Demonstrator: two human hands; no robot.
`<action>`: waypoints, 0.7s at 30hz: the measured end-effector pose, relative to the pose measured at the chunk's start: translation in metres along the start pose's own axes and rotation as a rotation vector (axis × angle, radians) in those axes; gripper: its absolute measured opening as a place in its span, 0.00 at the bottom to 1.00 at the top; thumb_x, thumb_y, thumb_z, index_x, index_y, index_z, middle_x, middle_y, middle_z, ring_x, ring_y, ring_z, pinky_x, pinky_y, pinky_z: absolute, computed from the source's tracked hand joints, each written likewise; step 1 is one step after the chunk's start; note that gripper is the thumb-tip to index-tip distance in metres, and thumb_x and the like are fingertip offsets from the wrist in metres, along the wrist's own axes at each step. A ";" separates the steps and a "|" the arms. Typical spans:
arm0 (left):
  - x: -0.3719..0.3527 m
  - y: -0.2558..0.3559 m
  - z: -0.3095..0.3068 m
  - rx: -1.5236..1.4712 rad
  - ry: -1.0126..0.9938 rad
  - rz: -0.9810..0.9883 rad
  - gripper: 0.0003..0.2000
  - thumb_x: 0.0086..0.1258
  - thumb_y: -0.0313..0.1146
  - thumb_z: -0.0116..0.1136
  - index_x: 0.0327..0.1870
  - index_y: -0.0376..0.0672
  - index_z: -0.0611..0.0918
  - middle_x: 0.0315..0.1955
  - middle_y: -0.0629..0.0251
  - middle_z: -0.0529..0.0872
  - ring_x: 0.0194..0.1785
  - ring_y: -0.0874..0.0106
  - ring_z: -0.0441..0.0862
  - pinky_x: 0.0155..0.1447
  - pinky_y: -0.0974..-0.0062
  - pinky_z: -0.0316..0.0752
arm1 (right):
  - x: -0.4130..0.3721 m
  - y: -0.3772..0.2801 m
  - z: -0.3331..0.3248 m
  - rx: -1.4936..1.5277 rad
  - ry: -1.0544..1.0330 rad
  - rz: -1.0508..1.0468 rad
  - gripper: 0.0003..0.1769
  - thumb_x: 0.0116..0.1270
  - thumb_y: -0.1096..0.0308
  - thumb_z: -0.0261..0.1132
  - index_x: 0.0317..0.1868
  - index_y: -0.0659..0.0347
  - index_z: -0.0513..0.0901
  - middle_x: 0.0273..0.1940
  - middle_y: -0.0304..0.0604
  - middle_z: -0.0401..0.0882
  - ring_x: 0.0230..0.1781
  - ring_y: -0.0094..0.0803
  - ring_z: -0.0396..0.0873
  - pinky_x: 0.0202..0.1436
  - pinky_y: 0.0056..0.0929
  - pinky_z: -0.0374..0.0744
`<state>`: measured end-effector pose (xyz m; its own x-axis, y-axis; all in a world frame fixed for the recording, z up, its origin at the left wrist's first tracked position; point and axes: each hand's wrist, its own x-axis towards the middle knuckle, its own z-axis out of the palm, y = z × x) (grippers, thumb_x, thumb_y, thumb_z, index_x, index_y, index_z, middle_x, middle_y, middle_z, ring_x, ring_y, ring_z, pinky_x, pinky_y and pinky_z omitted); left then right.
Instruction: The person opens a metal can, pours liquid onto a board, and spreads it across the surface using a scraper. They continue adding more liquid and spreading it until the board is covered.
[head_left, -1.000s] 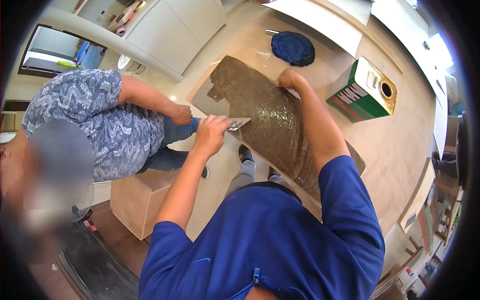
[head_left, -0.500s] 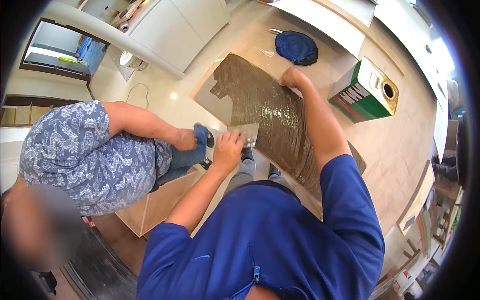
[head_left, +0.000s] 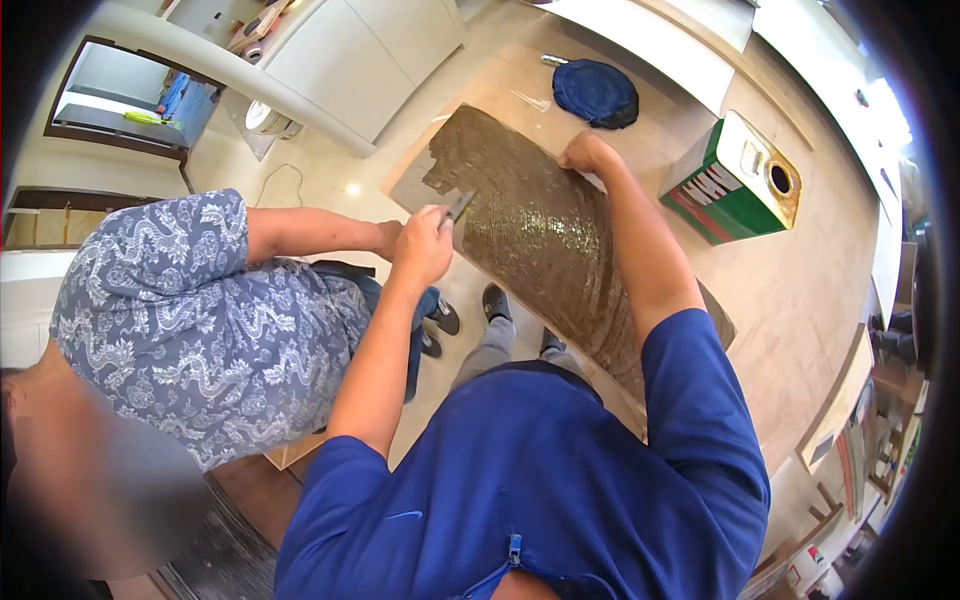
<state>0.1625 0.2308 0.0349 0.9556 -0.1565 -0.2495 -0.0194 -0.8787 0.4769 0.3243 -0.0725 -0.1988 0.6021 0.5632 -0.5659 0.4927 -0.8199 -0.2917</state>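
Observation:
A grey panel (head_left: 560, 240) lies on the worktop, most of it coated with wet, ridged brown adhesive; a bare grey patch shows at its far left end. My left hand (head_left: 424, 246) is closed around a flat metal scraper (head_left: 460, 205), held at the panel's left edge, its blade seen nearly edge-on. At the far edge of the panel, my right hand (head_left: 590, 154) has its fingers curled onto the rim. Beyond that hand sits a round dark blue container (head_left: 595, 94) with a light handle-like piece sticking out at its left.
A green and white metal tin (head_left: 732, 182) with an open round spout stands on the worktop (head_left: 790, 300) to the right. Close on my left, a co-worker in a patterned shirt (head_left: 210, 310) reaches an arm toward the panel's left end. White cabinets (head_left: 370, 60) stand beyond.
My left hand has moved forward and left with the scraper, which has turned edge-on. The co-worker has shifted closer to the panel. My right hand stays at the far edge.

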 end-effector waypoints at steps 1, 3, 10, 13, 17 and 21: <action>0.010 -0.006 -0.005 -0.012 -0.053 -0.122 0.13 0.74 0.32 0.52 0.50 0.34 0.85 0.47 0.46 0.85 0.51 0.44 0.82 0.57 0.53 0.76 | -0.006 -0.004 -0.005 -0.027 0.020 -0.010 0.21 0.69 0.52 0.56 0.45 0.57 0.90 0.44 0.54 0.89 0.45 0.53 0.86 0.52 0.45 0.82; 0.032 -0.014 -0.014 0.039 -0.159 -0.242 0.14 0.74 0.33 0.52 0.50 0.33 0.84 0.47 0.45 0.85 0.51 0.43 0.82 0.57 0.53 0.76 | -0.009 -0.006 -0.011 -0.047 0.040 -0.026 0.19 0.69 0.53 0.56 0.42 0.56 0.89 0.44 0.54 0.88 0.46 0.54 0.85 0.52 0.46 0.81; 0.024 -0.027 0.018 0.088 0.090 0.109 0.13 0.72 0.29 0.52 0.51 0.36 0.85 0.47 0.44 0.85 0.52 0.46 0.82 0.56 0.54 0.76 | 0.000 0.010 0.009 -0.037 0.012 -0.082 0.17 0.68 0.55 0.56 0.33 0.53 0.88 0.40 0.53 0.87 0.43 0.55 0.84 0.47 0.49 0.80; 0.005 -0.043 0.050 0.312 0.165 0.265 0.16 0.69 0.28 0.53 0.55 0.38 0.84 0.47 0.49 0.84 0.51 0.50 0.80 0.55 0.56 0.75 | -0.002 0.010 0.015 -0.074 0.086 -0.071 0.18 0.69 0.54 0.56 0.33 0.54 0.88 0.39 0.51 0.88 0.42 0.54 0.85 0.47 0.49 0.80; -0.037 -0.042 0.070 0.487 0.100 0.321 0.18 0.67 0.28 0.54 0.58 0.38 0.82 0.47 0.54 0.82 0.50 0.55 0.78 0.55 0.59 0.73 | 0.008 0.013 0.023 -0.021 0.026 -0.007 0.20 0.72 0.53 0.55 0.33 0.54 0.88 0.39 0.49 0.88 0.43 0.51 0.85 0.47 0.48 0.80; -0.068 -0.033 0.058 0.477 0.029 0.362 0.18 0.67 0.28 0.53 0.58 0.38 0.82 0.46 0.56 0.82 0.49 0.57 0.78 0.55 0.59 0.71 | -0.014 0.005 0.009 -0.071 0.099 -0.092 0.19 0.72 0.52 0.56 0.34 0.54 0.88 0.38 0.49 0.88 0.44 0.49 0.85 0.48 0.45 0.80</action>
<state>0.0808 0.2445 -0.0129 0.8712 -0.4772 -0.1151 -0.4687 -0.8783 0.0942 0.3130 -0.0856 -0.1995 0.6098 0.6457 -0.4596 0.5894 -0.7571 -0.2817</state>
